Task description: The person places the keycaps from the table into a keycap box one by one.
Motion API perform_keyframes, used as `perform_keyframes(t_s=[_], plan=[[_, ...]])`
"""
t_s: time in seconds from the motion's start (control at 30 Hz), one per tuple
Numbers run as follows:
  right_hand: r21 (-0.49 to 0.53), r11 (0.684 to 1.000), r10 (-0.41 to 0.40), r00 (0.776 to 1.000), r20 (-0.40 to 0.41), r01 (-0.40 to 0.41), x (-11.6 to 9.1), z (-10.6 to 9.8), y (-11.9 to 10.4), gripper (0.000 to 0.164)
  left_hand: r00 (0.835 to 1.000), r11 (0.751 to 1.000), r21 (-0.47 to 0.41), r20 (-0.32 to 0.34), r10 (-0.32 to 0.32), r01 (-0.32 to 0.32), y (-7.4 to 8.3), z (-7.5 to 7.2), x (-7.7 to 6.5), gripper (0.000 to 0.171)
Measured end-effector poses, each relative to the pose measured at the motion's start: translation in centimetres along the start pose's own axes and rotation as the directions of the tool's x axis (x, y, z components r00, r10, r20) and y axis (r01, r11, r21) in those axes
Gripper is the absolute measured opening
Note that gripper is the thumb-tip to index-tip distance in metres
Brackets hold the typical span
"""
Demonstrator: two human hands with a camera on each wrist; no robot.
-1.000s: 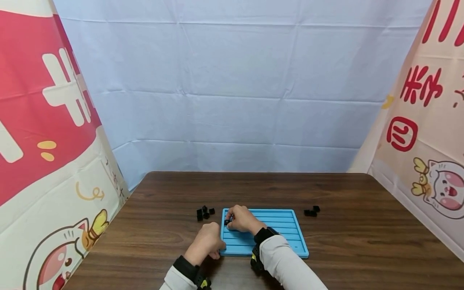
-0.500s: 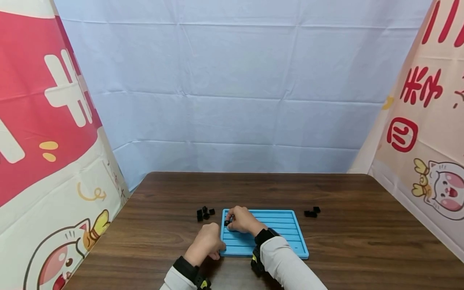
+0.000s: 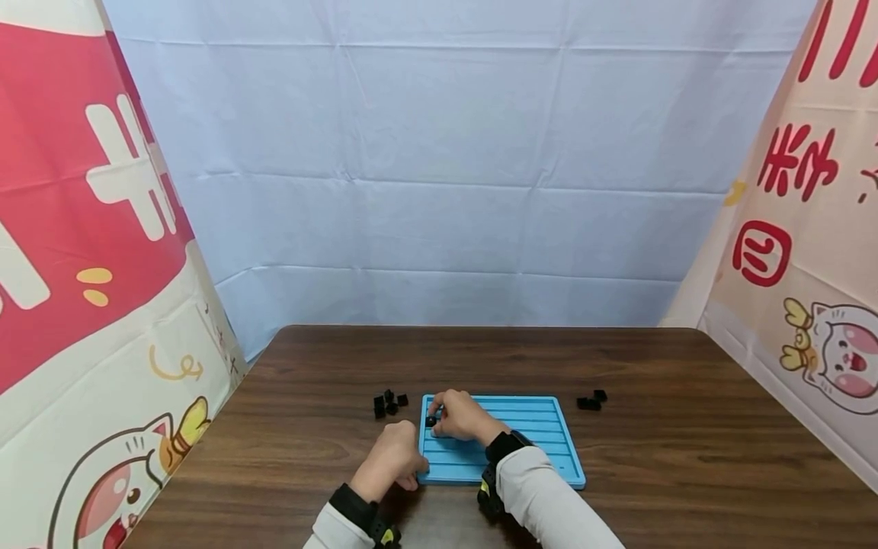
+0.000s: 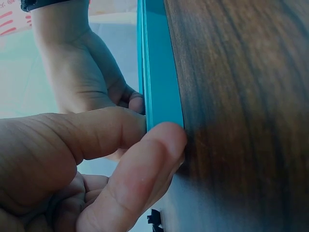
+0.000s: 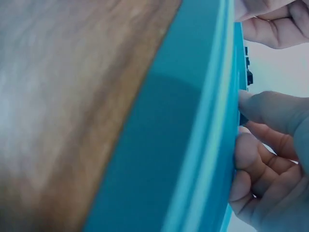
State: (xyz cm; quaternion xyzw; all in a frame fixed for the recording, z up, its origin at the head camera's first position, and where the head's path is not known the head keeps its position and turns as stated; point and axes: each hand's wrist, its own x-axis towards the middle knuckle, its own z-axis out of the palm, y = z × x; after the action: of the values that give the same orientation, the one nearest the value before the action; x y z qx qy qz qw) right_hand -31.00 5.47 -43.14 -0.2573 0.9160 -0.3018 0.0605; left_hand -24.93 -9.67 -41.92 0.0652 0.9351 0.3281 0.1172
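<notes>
A shallow light-blue tray (image 3: 538, 425) with raised ridges running across it lies on the table. My left hand (image 3: 394, 456) is at its near left corner; in the left wrist view, the thumb and a finger (image 4: 157, 150) pinch the tray's side wall (image 4: 161, 67). Over the tray's left part, my right hand (image 3: 463, 415) pinches a small black piece (image 3: 430, 421) between thumb and forefinger, low against the ridges. The right wrist view has that dark piece (image 5: 243, 119) mostly hidden between the fingertips, with the other right fingers (image 5: 246, 151) curled beside the tray's surface.
Several small black pieces (image 3: 391, 408) lie loosely grouped on the brown wooden table (image 3: 309, 442), just left of the tray. A smaller group of black pieces (image 3: 590, 404) lies to its right. A pale blue cloth (image 3: 439, 191) hangs behind, with printed cloths (image 3: 809, 320) at both sides.
Both hands stay in almost the same places, and the tray has not moved. Slightly more of the black piece shows between my right fingertips.
</notes>
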Motion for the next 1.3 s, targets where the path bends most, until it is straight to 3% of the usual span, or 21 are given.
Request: perform_keyframes(t_s=[0.23,0.47,0.6,0.87,1.3], plan=[[-0.108,0.994,-0.007,1.0,0.011,0.008,-0.5,-1.1,-0.6,0.034,1.0,1.0,-0.003,-0.004,0.001,-0.001,0.0,0.1,0.1,0.012],[-0.325,0.946,-0.012,0.998,-0.056,-0.007,-1.1,-1.5,-1.1,0.04,1.0,1.0,-0.006,-0.007,0.003,-0.003,0.0,0.1,-0.1,0.011],[-0.379,0.925,-0.01,0.998,-0.067,-0.016,-1.3,-1.8,-1.1,0.041,1.0,1.0,0.003,-0.013,0.0,0.001,0.2,0.0,-0.1,0.01],[-0.403,0.914,0.015,0.997,-0.073,-0.043,-1.9,-2.3,-0.8,0.039,1.0,1.0,0.01,-0.018,-0.008,0.008,0.3,0.1,-0.1,0.012],[-0.373,0.927,0.016,0.998,-0.068,-0.04,-3.4,-3.8,0.7,0.037,1.0,1.0,-0.022,-0.015,0.006,-0.006,0.0,0.1,-0.2,0.014]])
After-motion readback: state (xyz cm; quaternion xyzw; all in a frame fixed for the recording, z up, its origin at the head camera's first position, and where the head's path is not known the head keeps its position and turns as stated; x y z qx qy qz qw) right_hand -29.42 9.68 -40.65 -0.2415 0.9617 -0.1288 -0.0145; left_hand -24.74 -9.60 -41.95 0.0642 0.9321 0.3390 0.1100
